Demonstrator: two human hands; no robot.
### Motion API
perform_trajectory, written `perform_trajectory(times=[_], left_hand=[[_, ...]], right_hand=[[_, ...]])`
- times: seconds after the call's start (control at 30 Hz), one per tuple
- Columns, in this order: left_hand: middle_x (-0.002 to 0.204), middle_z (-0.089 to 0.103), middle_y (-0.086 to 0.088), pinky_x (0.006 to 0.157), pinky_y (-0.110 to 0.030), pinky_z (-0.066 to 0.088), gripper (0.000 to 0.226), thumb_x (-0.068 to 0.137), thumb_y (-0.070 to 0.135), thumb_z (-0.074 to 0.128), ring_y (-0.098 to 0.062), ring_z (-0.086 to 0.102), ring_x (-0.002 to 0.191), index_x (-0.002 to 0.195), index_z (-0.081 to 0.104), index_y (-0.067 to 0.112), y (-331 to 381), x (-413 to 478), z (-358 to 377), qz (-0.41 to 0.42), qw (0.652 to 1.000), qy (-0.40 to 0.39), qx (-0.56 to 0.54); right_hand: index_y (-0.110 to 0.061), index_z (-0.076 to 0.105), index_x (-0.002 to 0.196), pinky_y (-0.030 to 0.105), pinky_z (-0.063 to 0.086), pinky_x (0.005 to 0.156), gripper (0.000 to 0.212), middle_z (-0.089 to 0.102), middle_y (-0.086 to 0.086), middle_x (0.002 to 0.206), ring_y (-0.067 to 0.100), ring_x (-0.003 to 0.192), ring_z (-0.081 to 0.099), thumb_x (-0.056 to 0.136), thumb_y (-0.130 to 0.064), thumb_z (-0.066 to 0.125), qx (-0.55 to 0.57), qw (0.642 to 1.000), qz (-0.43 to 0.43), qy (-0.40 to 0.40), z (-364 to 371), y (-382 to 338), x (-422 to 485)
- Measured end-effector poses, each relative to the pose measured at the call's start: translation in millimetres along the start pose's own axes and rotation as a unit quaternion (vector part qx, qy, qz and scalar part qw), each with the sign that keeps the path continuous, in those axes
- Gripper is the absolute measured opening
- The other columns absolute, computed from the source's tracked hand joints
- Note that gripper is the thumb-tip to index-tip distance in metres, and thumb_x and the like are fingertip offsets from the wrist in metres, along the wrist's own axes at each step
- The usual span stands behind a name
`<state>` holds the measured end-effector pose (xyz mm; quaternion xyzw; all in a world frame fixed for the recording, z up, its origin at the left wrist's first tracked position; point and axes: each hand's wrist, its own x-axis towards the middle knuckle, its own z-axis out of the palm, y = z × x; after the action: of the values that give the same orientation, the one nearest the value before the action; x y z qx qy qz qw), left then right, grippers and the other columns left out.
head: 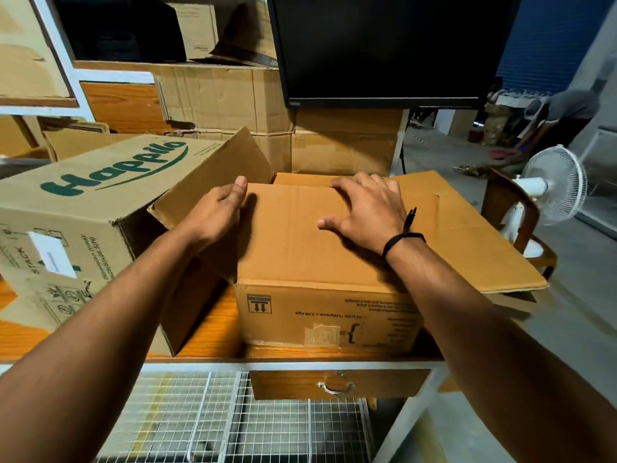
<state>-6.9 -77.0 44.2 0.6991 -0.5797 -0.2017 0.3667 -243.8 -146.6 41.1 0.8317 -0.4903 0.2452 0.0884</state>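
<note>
Head view: on the wooden worktop (pixel 213 332), close to its front edge, a plain cardboard box (pixel 300 248) with its print upside down; just left of it, a larger Happilo box (pixel 100 202) lying on its side, one flap tilted up towards the plain one. Laid flat on the closed top flap, the right hand (pixel 364 212); fingers (pixel 340 183) spread and nearly straight, tips bent slightly at the flap's far edge, thumb out to the left on the cardboard; nothing gripped, only pressed. Black band (pixel 402 237) round that wrist. Set edge-on against the box's upper left edge, the left hand (pixel 218 212); thumb up along the flap's rim, fingers hidden behind the palm, so impossible to tell whether curled round the edge or straight. Out to the right, past the box wall, a second flap (pixel 474 242) lying open and level. Behind, a dark monitor (pixel 384 45) and stacked cartons (pixel 227 95); under the worktop, a drawer (pixel 293 382) with a metal handle; at the far right, a white fan (pixel 554 185).
</note>
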Motion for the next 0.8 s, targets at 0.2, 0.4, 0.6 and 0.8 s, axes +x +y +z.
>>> perform_trajectory(times=[0.2, 0.4, 0.6, 0.8], left_hand=[[0.151, 0.033, -0.01, 0.114, -0.038, 0.018, 0.073, 0.097, 0.056, 0.01, -0.025, 0.028, 0.14, 0.145, 0.032, 0.006, 13, -9, 6, -0.029, 0.992, 0.021, -0.121], [0.114, 0.065, -0.003, 0.097, -0.034, 0.039, 0.052, 0.098, 0.054, 0.024, -0.017, 0.06, 0.104, 0.112, 0.06, 0.02, 9, -9, -1, -0.025, 0.951, -0.066, -0.3], [0.088, 0.072, -0.001, 0.075, -0.028, 0.045, 0.032, 0.096, 0.038, 0.045, -0.015, 0.065, 0.082, 0.095, 0.067, 0.015, -1, -8, -8, -0.025, 0.962, -0.113, -0.247], [0.102, 0.07, 0.008, 0.092, -0.03, 0.043, 0.03, 0.096, 0.031, 0.047, -0.007, 0.062, 0.095, 0.105, 0.069, 0.012, -6, -14, -11, 0.09, 0.975, -0.195, -0.056]], right_hand=[[-0.023, 0.064, 0.087, 0.031, 0.046, 0.067, 0.03, 0.062, -0.005, 0.082, 0.013, 0.076, 0.056, 0.094, -0.048, 0.05, 0.123, 0.98, -0.03, -0.154, -64, -9, 15], [-0.021, 0.055, 0.066, 0.028, 0.027, 0.052, 0.042, 0.044, -0.006, 0.058, 0.012, 0.05, 0.035, 0.098, -0.044, 0.044, 0.099, 0.958, -0.012, -0.27, -84, -9, 29], [-0.02, 0.065, 0.123, 0.03, 0.04, 0.095, 0.037, 0.06, 0.0, 0.127, 0.02, 0.113, 0.055, 0.102, -0.036, 0.039, 0.041, 0.939, 0.005, -0.341, -84, -30, 17], [-0.027, 0.048, 0.14, 0.014, 0.027, 0.097, 0.041, 0.044, -0.011, 0.145, 0.013, 0.132, 0.042, 0.101, -0.034, 0.044, 0.041, 0.901, -0.007, -0.432, -87, -44, -10]])
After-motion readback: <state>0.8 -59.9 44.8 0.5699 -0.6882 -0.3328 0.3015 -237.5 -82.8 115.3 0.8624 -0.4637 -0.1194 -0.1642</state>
